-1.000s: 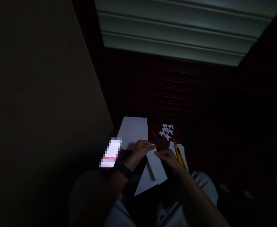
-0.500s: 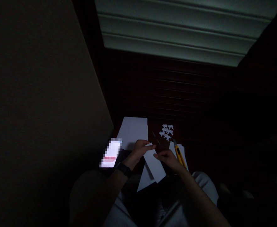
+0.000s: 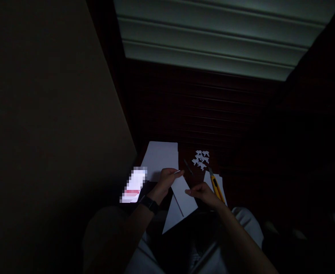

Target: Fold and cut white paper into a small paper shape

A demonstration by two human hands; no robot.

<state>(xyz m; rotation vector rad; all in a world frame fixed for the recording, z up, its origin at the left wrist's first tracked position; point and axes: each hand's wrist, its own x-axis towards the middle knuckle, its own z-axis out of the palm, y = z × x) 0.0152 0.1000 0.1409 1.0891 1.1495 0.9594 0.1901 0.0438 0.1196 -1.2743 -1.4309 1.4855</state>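
Taking the folded white sheet (image 3: pixel 184 192) as the landmark, a pale wall (image 3: pixel 55 114) rises far to its left. Left of the sheet and well apart from it, a lit screen (image 3: pixel 133 185), blurred into blocks, slants in the same direction as the left forearm. Beyond the sheet, to its upper left, larger white paper (image 3: pixel 161 158) lies on the dark bench (image 3: pixel 183 149), its near edge reaching behind the left hand (image 3: pixel 166 179). That hand's fingers pinch the sheet's top end. The sheet is held over the near side of the bench, its long flap slanting down to the right and a pointed corner sticking out at lower left, over the lap.

A strip of bench separates the sheet's top from a slim dark tool (image 3: pixel 188 166); farther beyond, to the upper right, sits a cluster of small white cut-outs (image 3: pixel 201 160). The right hand (image 3: pixel 202 191) meets the sheet's right edge, fingertips on its face; in this gloom I cannot tell whether they pinch it. Right of the sheet, past that hand, a yellow cutter (image 3: pixel 217 187) lies over white papers (image 3: pixel 208 178).
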